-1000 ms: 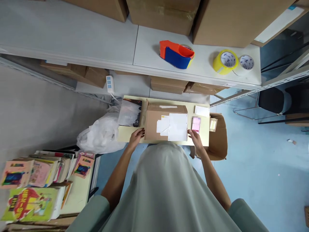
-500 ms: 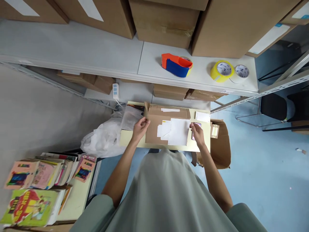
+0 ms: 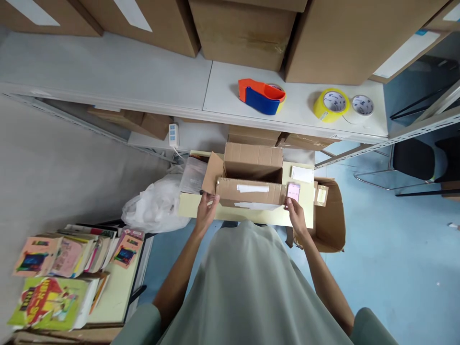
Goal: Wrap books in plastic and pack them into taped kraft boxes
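A cardboard box stands on the pale yellow table, its open top showing, with a flap raised at the far side and another spread out to the left. A white strip is stuck on an upper face, and white paper shows along the side nearest me. My left hand is closed at the box's near left corner. My right hand grips the near right corner, fingers bent. Just beyond it lies a phone with a lit pink screen. The box's inside is shadowed.
A tape dispenser and a yellow tape roll sit on the shelf ahead. A white plastic bag is left of the table, an open carton right. Books are stacked lower left.
The box has been turned over toward me: its paper-covered face, which was upward, now faces me, and the opening shows. Both hands have moved slightly nearer to me.
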The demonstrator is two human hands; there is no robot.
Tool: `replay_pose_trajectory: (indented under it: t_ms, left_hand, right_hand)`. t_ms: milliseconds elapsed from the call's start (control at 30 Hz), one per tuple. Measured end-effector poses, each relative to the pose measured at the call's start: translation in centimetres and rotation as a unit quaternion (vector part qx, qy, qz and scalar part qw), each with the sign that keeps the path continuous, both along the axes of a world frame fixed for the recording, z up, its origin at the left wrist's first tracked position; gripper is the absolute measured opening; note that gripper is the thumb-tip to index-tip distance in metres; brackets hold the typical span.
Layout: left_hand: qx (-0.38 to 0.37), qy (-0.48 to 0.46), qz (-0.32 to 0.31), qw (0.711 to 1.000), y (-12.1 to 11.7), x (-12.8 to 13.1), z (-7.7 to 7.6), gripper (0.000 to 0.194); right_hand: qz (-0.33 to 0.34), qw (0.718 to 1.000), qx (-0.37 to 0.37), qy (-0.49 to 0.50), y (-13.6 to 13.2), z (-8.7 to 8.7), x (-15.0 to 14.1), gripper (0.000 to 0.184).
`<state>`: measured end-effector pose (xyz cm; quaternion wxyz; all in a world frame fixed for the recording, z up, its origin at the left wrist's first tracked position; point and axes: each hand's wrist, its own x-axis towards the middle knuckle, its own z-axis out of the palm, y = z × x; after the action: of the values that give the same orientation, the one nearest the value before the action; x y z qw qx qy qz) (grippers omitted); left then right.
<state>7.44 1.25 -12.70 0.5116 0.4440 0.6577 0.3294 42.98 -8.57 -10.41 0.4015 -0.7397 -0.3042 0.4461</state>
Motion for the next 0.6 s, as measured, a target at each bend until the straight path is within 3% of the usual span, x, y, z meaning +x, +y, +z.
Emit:
replay_pose_trajectory:
  t_ms: [167, 333, 467, 600]
  left_hand:
    - [-0.019, -0.074, 0.013, 0.997, -2.6, 1.0, -0.8, 0.082]
    - [-0.012, -0.071, 0.006, 0.997, -1.8, 2.4, -0.6, 0.083]
    - [-0.033, -0.045, 0.053, 0.997, -0.2, 3.2, 0.3, 0.080]
    - [-0.044, -0.012, 0.081, 0.996, 0.6, 3.9, 1.1, 0.077]
  right_hand:
    - [0.008, 0.998, -0.008, 0.058, -1.4, -1.6, -0.8, 0.075]
    - [0.020, 0.997, -0.006, 0.073, -0.4, -2.1, -0.7, 0.081]
    - [0.025, 0.997, 0.012, 0.065, 1.0, -1.4, 0.2, 0.083]
    - [0.081, 0.995, 0.033, 0.046, 1.7, 0.1, 0.9, 0.075]
